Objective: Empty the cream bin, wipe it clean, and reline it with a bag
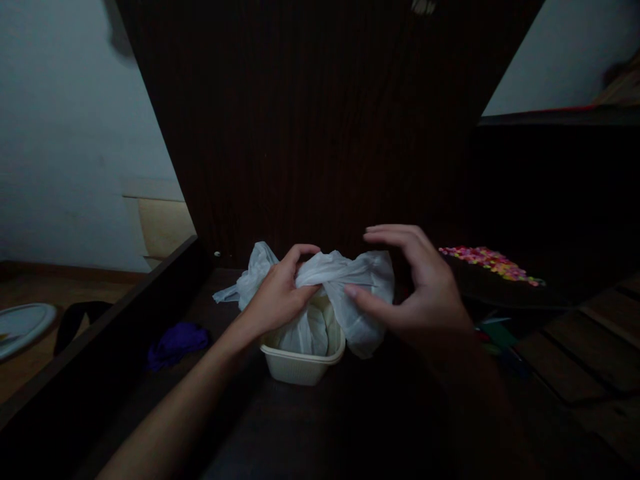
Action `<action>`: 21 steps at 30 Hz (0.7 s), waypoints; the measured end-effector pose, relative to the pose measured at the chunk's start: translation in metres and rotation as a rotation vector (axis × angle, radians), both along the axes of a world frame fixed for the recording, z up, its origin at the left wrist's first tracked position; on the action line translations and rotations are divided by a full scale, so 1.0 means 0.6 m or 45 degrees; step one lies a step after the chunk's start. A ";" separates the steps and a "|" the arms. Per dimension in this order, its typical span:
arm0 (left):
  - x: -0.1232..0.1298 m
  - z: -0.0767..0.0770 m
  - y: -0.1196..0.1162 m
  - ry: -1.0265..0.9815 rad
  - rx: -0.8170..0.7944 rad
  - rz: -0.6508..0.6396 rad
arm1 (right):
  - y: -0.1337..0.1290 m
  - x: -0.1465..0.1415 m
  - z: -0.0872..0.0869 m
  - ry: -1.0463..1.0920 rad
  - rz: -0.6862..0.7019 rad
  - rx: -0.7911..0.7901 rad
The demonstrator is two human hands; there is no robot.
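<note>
A thin white plastic bag [335,270], crumpled and twisted, lies over and partly inside a small cream plastic basket [303,371]. The basket stands upright on a dark wooden surface. From the left, my left hand [283,290] grips the bag between thumb and fingers above the basket's rim. On the other side my right hand [417,287] is open, its fingers spread and raised, with the thumb against or just in front of the bag. Whatever the bag contains, if anything, is hidden.
A purple cloth [177,345] lies left of the basket beside a low dark ledge [100,327]. Behind rises a tall dark wooden panel [320,133]. To the right are small pink and yellow pieces [490,261] and wooden slats [575,353]. A white lid-like disc [27,323] sits far left.
</note>
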State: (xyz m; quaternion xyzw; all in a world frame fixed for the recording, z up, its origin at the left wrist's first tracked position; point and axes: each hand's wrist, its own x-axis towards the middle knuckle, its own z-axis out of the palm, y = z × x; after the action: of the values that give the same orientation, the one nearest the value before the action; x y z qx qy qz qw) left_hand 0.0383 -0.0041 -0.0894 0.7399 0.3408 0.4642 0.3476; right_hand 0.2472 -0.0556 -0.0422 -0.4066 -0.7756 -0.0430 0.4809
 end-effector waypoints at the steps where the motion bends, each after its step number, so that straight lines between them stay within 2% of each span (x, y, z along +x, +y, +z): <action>1: 0.000 -0.001 -0.002 0.007 0.009 -0.011 | -0.006 -0.015 -0.004 -0.116 0.083 -0.003; 5: 0.002 -0.001 -0.012 0.060 0.070 -0.079 | 0.002 -0.054 -0.036 -0.391 0.236 -0.097; 9: 0.003 0.006 -0.022 0.137 0.049 -0.193 | 0.029 -0.052 -0.054 -0.420 0.218 -0.136; 15: 0.001 0.017 -0.030 0.258 0.097 -0.224 | 0.038 -0.038 -0.046 -0.411 0.032 -0.410; 18: 0.000 0.020 -0.031 0.304 0.134 -0.217 | 0.041 -0.034 -0.041 -0.405 -0.028 -0.432; 21: 0.000 0.020 -0.031 0.346 0.179 -0.145 | 0.043 -0.028 -0.033 -0.363 -0.062 -0.404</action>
State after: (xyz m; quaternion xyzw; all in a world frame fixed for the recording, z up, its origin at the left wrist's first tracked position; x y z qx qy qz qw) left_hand 0.0382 -0.0224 -0.0772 0.8365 0.3091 0.3621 0.2714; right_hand 0.2304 -0.0299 -0.0621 -0.4856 -0.8228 0.0110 0.2951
